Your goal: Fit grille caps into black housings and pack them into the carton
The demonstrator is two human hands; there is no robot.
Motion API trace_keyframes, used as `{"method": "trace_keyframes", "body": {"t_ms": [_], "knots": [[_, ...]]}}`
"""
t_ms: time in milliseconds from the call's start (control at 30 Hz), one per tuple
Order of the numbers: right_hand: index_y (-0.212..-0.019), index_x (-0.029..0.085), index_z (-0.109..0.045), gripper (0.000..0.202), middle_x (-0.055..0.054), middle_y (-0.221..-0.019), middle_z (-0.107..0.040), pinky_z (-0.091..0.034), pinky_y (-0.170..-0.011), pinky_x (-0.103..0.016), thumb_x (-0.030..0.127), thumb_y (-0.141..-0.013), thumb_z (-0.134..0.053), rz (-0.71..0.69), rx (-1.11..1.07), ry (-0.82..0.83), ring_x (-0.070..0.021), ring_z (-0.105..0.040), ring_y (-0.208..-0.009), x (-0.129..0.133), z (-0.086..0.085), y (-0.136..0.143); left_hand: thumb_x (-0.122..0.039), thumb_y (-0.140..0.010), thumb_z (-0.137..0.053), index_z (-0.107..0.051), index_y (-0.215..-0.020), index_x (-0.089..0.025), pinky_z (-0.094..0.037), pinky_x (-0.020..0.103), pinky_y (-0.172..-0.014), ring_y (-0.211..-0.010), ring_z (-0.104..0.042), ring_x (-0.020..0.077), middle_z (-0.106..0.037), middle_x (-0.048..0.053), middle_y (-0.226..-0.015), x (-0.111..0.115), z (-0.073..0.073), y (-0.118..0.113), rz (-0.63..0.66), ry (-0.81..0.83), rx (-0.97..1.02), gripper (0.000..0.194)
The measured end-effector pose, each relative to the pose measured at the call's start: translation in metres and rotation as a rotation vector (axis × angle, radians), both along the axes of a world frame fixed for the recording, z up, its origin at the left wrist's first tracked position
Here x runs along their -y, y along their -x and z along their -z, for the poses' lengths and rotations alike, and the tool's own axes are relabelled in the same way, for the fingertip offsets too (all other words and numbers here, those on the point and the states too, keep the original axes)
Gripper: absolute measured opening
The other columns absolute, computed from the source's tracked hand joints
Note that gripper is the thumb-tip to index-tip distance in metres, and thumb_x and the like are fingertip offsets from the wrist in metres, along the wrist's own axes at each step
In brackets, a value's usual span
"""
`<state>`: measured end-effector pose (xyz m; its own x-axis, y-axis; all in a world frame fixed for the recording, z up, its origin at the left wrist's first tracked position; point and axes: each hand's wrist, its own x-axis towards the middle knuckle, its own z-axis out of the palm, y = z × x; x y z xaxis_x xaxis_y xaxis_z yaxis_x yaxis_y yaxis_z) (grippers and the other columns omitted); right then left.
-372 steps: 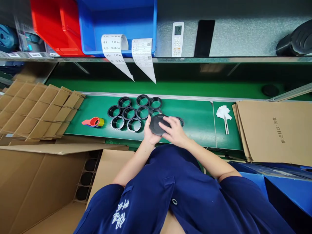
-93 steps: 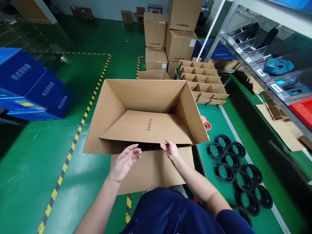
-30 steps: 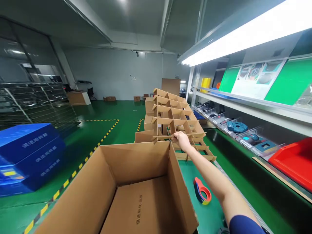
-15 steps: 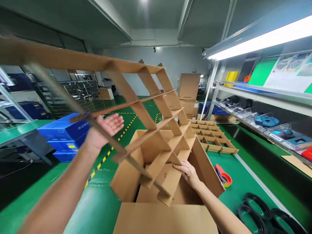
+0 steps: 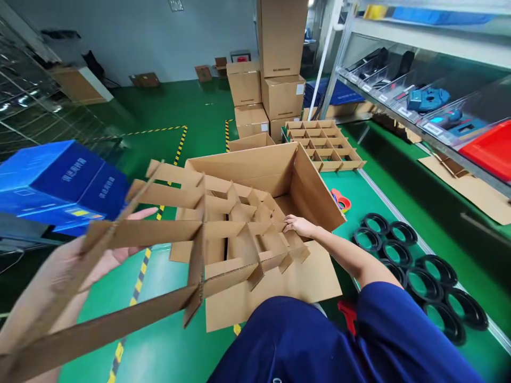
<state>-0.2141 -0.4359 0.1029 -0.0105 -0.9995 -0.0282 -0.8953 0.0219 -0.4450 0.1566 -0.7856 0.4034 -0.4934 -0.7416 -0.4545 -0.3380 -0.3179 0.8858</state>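
Right hand (image 5: 297, 224) closed on the right-hand end of a cardboard divider (image 5: 223, 230); left hand (image 5: 99, 260) behind the opposite end, fingers extended, whether grasping cannot be told. Between the hands, the divider slants across an open carton (image 5: 315, 186). Work appears partway: the divider is held up, not plainly below the carton's rim, while a second divider (image 5: 327, 143) lies on the bench (image 5: 371, 194) beyond the right hand. Carton walls bound that grip ahead and to its right, black rings (image 5: 408, 259) farther right; open floor (image 5: 167, 298) extends below the left.
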Motion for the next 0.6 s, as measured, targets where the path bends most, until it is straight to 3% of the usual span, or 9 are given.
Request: {"method": "trace_keyframes", "body": {"t_ms": [100,200,267,367,500,600], "knots": [[-0.109,0.023,-0.08,0.038,-0.013,-0.123,-0.069,-0.054,-0.101,-0.035,0.01,-0.097,-0.047,0.042,-0.064,-0.097,-0.0223,-0.055,-0.124,-0.001,0.014,0.026,-0.049,-0.069,-0.078,-0.073,-0.12,-0.022,-0.064,0.038,-0.091,-0.135,-0.055,0.035,-0.069,0.006,-0.135,-0.009,0.014,0.029,0.051,-0.142,0.044,0.058],[-0.107,0.021,-0.08,0.034,-0.016,-0.12,-0.069,-0.055,-0.097,-0.035,0.011,-0.096,-0.05,0.071,-0.09,-0.165,-0.0251,-0.054,-0.124,0.006,0.027,0.047,-0.055,-0.084,-0.065,-0.074,-0.113,-0.016,-0.058,0.037,-0.1,-0.136,-0.054,0.0311,-0.07,0.012,-0.131,-0.005,0.03,0.05,0.036,-0.211,0.116,0.049],[-0.105,0.02,-0.081,0.03,-0.016,-0.119,-0.069,-0.054,-0.097,-0.034,0.013,-0.096,-0.053,0.071,-0.101,-0.212,-0.0258,-0.054,-0.124,0.011,0.036,0.059,-0.052,-0.092,-0.057,-0.074,-0.107,-0.013,-0.053,0.045,-0.106,-0.137,-0.054,0.0312,-0.071,0.015,-0.128,-0.002,0.04,0.064,0.009,-0.223,0.155,0.045],[-0.102,0.02,-0.081,0.027,-0.016,-0.115,-0.07,-0.053,-0.096,-0.032,0.013,-0.095,-0.056,0.06,-0.108,-0.269,-0.0251,-0.055,-0.12,0.018,0.049,0.072,-0.036,-0.094,-0.059,-0.073,-0.101,-0.014,-0.051,0.062,-0.105,-0.137,-0.053,0.0331,-0.068,0.014,-0.132,-0.004,0.054,0.081,-0.033,-0.201,0.162,0.027],[-0.1,0.019,-0.081,0.026,-0.015,-0.113,-0.07,-0.051,-0.096,-0.031,0.013,-0.095,-0.056,0.044,-0.109,-0.313,-0.0244,-0.056,-0.117,0.021,0.066,0.083,-0.023,-0.089,-0.064,-0.074,-0.101,-0.017,-0.052,0.063,-0.102,-0.139,-0.051,0.0313,-0.065,0.01,-0.136,-0.006,0.067,0.09,-0.028,-0.203,0.207,0.017],[-0.102,0.018,-0.079,0.027,-0.015,-0.114,-0.068,-0.05,-0.097,-0.033,0.014,-0.097,-0.053,0.026,-0.098,-0.316,-0.0249,-0.054,-0.119,0.026,0.079,0.084,-0.019,-0.085,-0.064,-0.075,-0.099,-0.017,-0.059,0.056,-0.095,-0.13,-0.057,0.0294,-0.071,0.011,-0.119,-0.005,0.07,0.088,-0.026,-0.222,0.252,0.017]]}}
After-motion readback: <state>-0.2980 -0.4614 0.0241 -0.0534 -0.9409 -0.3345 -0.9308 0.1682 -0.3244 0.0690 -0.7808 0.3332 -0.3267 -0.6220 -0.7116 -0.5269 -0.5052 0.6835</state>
